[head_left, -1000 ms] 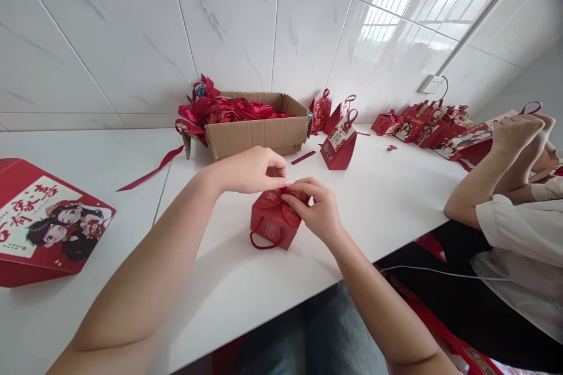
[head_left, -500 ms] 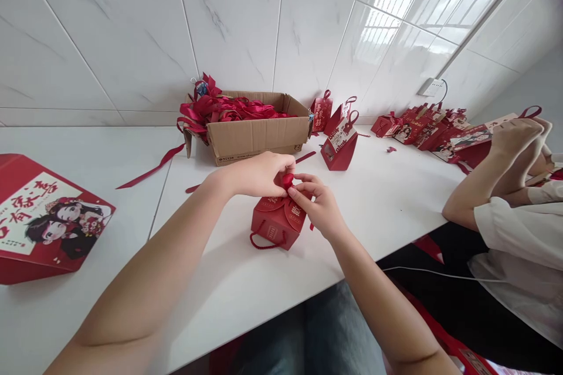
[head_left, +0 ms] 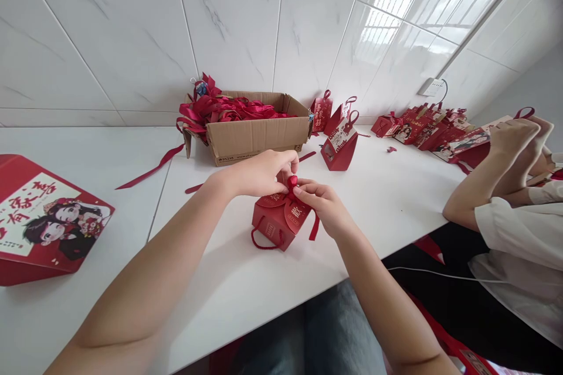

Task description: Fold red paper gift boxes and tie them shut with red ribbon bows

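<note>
A small red gift box [head_left: 275, 222] with a twisted cord handle stands on the white table in front of me. On its top a red ribbon [head_left: 292, 183] forms a loop, and one tail hangs down the box's right side. My left hand [head_left: 270, 173] comes in from behind and left, its fingers pinched on the ribbon at the loop. From the right, my right hand [head_left: 323, 202] pinches the ribbon between thumb and forefinger. The fingers partly hide the knot.
Behind the box is a cardboard carton [head_left: 259, 135] heaped with red ribbons. A larger red box [head_left: 53, 222] lies at the left. Triangular red boxes [head_left: 341, 146] stand near the wall. At the right, a co-worker's arms [head_left: 505, 158] hold a red box by many others.
The ribbon loop now stands higher and shows more between my fingers. My right hand has shifted slightly right and down, and the ribbon tail beside the box shows longer.
</note>
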Motion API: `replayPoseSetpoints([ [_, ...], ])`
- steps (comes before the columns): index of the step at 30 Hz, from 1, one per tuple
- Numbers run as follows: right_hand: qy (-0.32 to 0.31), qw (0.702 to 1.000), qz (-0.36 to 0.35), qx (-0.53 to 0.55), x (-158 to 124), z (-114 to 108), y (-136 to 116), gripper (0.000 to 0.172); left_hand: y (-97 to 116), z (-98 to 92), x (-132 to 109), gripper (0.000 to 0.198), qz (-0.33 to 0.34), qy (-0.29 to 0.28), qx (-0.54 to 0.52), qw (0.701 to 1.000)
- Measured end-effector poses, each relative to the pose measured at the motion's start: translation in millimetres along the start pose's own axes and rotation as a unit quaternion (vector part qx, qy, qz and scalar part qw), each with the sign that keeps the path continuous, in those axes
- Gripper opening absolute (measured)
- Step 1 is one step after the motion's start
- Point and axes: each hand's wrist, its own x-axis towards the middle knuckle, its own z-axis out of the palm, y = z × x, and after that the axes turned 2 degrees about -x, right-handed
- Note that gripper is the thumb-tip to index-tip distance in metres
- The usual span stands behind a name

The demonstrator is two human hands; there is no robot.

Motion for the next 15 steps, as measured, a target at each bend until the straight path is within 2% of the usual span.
replayPoseSetpoints([
  [3, -0.021, 0.999, 0.002, 0.044, 0, -1, 1, 0.027, 1, 2.7, 3, 0.023, -0.002, 0.012, 0.005, 1.000],
  [7, 0.002, 0.998, -0.002, 0.063, 0, -1, 4, 0.027, 1, 3.4, 1, 0.022, -0.015, 0.052, 0.036, 0.998],
  [9, 0.018, 0.998, -0.001, 0.061, -1, 0, 5, 0.027, 2, 0.9, -3, 0.017, -0.040, 0.038, 0.057, 0.997],
  [13, 0.018, 0.998, 0.006, 0.057, -4, 3, 5, 0.025, 7, -1.1, -10, 0.020, -0.059, -0.028, 0.075, 0.995],
  [15, 0.018, 0.999, 0.006, 0.050, -6, 5, 4, 0.025, 10, 1.4, -10, 0.020, -0.063, -0.029, 0.080, 0.994],
])
